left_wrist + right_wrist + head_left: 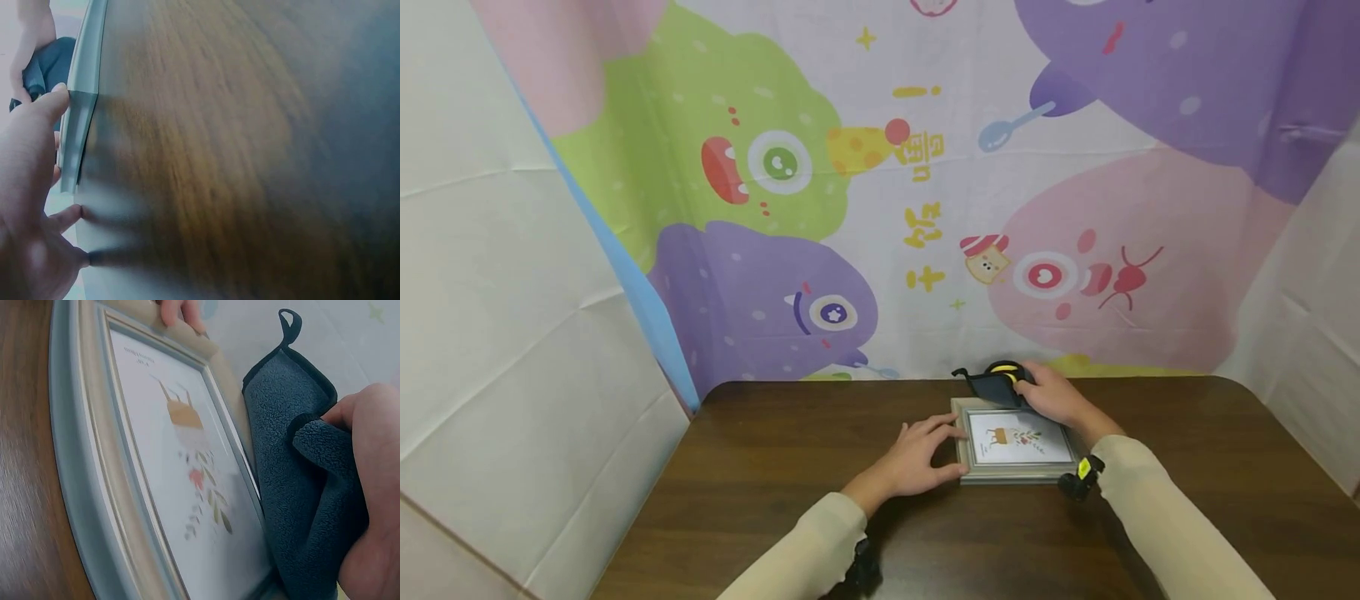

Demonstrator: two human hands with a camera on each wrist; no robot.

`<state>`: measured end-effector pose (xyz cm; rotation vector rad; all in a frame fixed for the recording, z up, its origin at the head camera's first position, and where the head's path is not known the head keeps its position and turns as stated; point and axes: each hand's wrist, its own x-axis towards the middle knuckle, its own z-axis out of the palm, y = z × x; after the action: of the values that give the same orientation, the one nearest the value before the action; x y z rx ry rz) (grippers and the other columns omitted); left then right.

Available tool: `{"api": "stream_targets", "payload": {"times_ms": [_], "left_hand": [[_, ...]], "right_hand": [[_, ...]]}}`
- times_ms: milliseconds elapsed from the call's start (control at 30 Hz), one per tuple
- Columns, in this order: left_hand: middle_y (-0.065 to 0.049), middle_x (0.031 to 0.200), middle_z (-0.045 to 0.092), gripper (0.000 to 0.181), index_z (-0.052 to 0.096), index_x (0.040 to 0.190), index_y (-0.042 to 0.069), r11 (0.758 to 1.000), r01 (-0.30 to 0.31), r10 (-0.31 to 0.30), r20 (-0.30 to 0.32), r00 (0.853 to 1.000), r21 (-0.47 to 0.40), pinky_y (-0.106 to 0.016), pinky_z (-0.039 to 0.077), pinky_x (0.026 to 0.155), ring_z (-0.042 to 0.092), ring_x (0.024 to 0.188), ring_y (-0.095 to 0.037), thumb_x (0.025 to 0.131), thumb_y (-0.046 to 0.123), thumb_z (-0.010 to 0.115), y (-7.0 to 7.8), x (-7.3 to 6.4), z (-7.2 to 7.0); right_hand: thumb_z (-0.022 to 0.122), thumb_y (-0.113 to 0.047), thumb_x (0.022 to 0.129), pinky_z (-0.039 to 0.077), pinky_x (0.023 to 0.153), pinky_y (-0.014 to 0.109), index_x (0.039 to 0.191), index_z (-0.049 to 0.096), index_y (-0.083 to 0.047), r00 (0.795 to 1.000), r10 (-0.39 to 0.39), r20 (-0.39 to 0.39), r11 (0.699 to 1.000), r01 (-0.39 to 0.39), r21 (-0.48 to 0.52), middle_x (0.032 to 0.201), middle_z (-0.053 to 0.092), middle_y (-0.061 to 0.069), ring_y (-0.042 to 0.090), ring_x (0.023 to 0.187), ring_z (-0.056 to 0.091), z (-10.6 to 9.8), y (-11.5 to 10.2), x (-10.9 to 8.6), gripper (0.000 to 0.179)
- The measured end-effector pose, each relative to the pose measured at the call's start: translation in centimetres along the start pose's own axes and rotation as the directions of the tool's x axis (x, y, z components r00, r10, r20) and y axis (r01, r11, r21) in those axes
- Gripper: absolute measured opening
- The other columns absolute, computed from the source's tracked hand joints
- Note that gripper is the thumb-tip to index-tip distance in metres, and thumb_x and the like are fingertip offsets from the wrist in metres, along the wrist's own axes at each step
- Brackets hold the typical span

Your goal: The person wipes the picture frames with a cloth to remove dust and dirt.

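Holding soft-looking microfiber cloth (275, 412) in right grip (1054, 396), at twelve o'clock of picture frame (1018, 450) on surface (752, 467); touching nine o'clock edge with left grip (917, 457) uncurled. Probably stiff and light, perhaps fragile in front: better grasped by moulding (100, 425).

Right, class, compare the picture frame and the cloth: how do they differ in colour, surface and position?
The picture frame is pale with smooth, straight sides; the cloth is dark and fuzzy.
The picture frame lies picture side up on the table; the cloth is folded and gripped by the right hand.
Both are touched: the left hand rests on the picture frame.
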<state>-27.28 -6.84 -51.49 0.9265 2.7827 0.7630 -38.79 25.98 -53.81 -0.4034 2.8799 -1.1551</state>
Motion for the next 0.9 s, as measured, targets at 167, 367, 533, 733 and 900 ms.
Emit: {"api": "stream_targets", "payload": {"times_ms": [167, 367, 533, 733, 900], "left_hand": [[-0.006, 0.18, 0.046, 0.054, 0.066, 0.152, 0.025, 0.999, -0.024, 0.024, -0.015, 1.0, -0.021, -0.087, 0.03, 0.127, 0.047, 0.164, -0.045, 0.107, 0.054, 0.07, -0.6, 0.1, 0.3], [-0.002, 0.181, 0.046, 0.055, 0.066, 0.152, 0.03, 0.998, -0.05, 0.049, -0.032, 0.998, -0.037, -0.089, 0.029, 0.126, 0.047, 0.164, -0.045, 0.106, 0.06, 0.069, -2.0, 0.7, 1.3], [0.001, 0.181, 0.046, 0.054, 0.067, 0.151, 0.032, 0.998, -0.044, 0.042, -0.048, 0.998, -0.039, -0.088, 0.027, 0.128, 0.047, 0.165, -0.043, 0.104, 0.059, 0.072, -3.0, 1.2, 2.4], [-0.001, 0.181, 0.045, 0.054, 0.067, 0.152, 0.028, 0.999, -0.027, 0.026, -0.034, 0.999, -0.045, -0.087, 0.026, 0.13, 0.046, 0.165, -0.042, 0.105, 0.054, 0.074, -2.2, 1.0, 1.7], [-0.003, 0.181, 0.046, 0.053, 0.066, 0.154, 0.025, 1.0, -0.004, 0.004, 0.001, 1.0, 0.002, -0.084, 0.029, 0.131, 0.046, 0.165, -0.041, 0.108, 0.051, 0.071, -0.1, 0.0, 0.0]], "right_hand": [[0.06, -0.032, 0.109, 0.052, 0.118, 0.062, 0.159, 0.06, -0.006, 1.0, 0.006, -0.002, 1.0, -0.006, 0.01, 0.154, 0.069, 0.021, 0.039, 0.14, 0.066, 1.2, -0.8, 0.5, 0.056], [0.059, -0.033, 0.11, 0.054, 0.115, 0.064, 0.158, 0.061, -0.008, 1.0, 0.001, 0.007, 1.0, -0.001, -0.005, 0.153, 0.07, 0.022, 0.041, 0.139, 0.067, 2.0, -1.9, 0.6, 0.055], [0.054, -0.033, 0.111, 0.048, 0.122, 0.069, 0.165, 0.053, -0.006, 0.999, 0.033, 0.029, 0.999, -0.033, -0.006, 0.161, 0.063, 0.026, 0.049, 0.149, 0.061, 3.3, -1.9, 1.3, 0.061], [0.054, -0.033, 0.111, 0.048, 0.123, 0.071, 0.165, 0.053, -0.005, 0.998, 0.042, 0.046, 0.999, -0.042, 0.01, 0.162, 0.063, 0.026, 0.051, 0.15, 0.06, 4.1, -3.3, 1.7, 0.06], [0.055, -0.033, 0.112, 0.053, 0.118, 0.067, 0.162, 0.055, -0.004, 0.998, 0.027, 0.059, 1.0, -0.027, -0.001, 0.158, 0.066, 0.026, 0.048, 0.145, 0.064, 3.8, -7.0, 0.3, 0.059]]}}
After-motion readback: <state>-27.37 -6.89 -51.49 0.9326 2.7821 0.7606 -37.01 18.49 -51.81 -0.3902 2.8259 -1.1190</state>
